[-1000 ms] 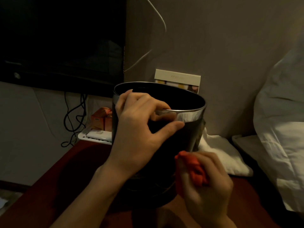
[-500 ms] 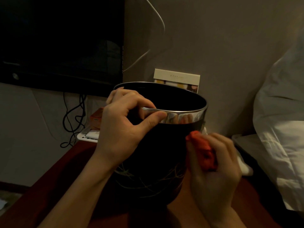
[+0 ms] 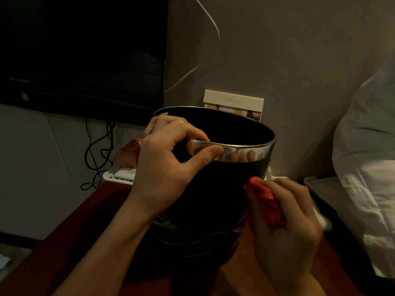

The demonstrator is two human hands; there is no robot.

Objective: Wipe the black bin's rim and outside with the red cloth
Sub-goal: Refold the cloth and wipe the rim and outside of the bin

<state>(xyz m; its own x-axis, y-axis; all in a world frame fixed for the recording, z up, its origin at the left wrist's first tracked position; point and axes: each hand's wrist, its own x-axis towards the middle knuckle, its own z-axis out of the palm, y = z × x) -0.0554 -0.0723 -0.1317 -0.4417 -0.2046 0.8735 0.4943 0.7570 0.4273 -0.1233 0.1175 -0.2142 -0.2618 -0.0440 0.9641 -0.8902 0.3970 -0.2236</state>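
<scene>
The round black bin (image 3: 213, 189), banded at the top by a shiny metal rim (image 3: 245, 153) and marked low on its wall with thin pale scratch-like lines, is seen standing on the dark red-brown table (image 3: 70, 238), in the middle of the view. Its near rim is clamped by the left hand (image 3: 168, 167): the thumb is laid along the outside of the metal band and the curled fingers are hooked over the edge into the bin. The bunched red cloth (image 3: 265, 201) is held in the curled fingers of the right hand (image 3: 284, 227) and is pressed against the bin's outer wall, below the metal band and to the right of the left grip. Reflections of fingers are seen in the band between the two grips.

Just beyond the right grip, a crumpled white cloth (image 3: 320, 216) is seen on the table, and further right white bedding (image 3: 367, 167) is piled. Behind the bin a cream-coloured card box (image 3: 234, 101) is propped against the grey wall (image 3: 277, 50). Left of the left grip, an orange carton (image 3: 130, 153) and a flat white device (image 3: 119, 175) are placed at the table's far edge, with black cables (image 3: 96, 154) hanging beside them under a dark flat screen (image 3: 81, 52). A thin white cable (image 3: 213, 26) is run across the wall above.
</scene>
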